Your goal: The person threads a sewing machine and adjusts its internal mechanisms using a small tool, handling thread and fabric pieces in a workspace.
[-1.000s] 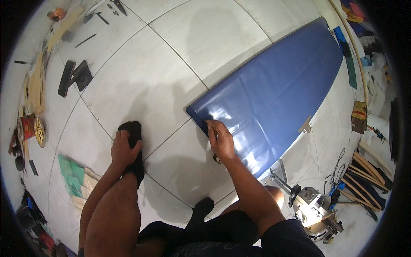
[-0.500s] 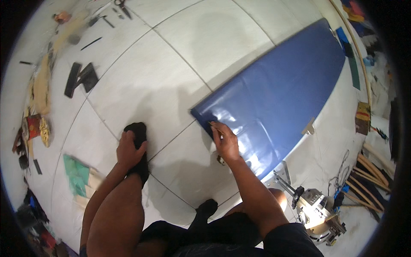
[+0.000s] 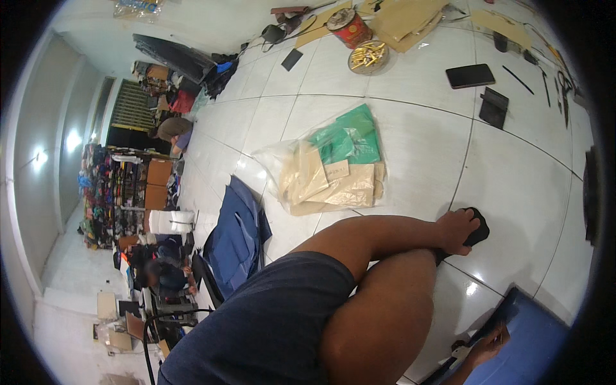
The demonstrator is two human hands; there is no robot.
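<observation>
My left hand (image 3: 457,232) is wrapped over the front of my foot in its black sock (image 3: 478,230), fingers curled around it. At the lower right, my right hand (image 3: 487,346) rests over a glossy blue sheet (image 3: 536,343), close to its near edge. Its fingers are pinched together on a thin pen-like stick, which shows better in the earlier picture and is hardly visible now. Most of the blue sheet lies outside the picture.
A clear plastic bag (image 3: 292,170) with green and beige pieces lies on the tiles. Farther off are a red can (image 3: 348,29), a bowl of small yellowish pieces (image 3: 368,58), a phone (image 3: 470,76) and scissors (image 3: 564,90). Dark blue fabric (image 3: 234,237) lies left; two people work beyond.
The view has swung far to the left, bringing in the room and people. My left hand stays on the foot; my right hand stays at the blue sheet, now near the picture's lower right.
</observation>
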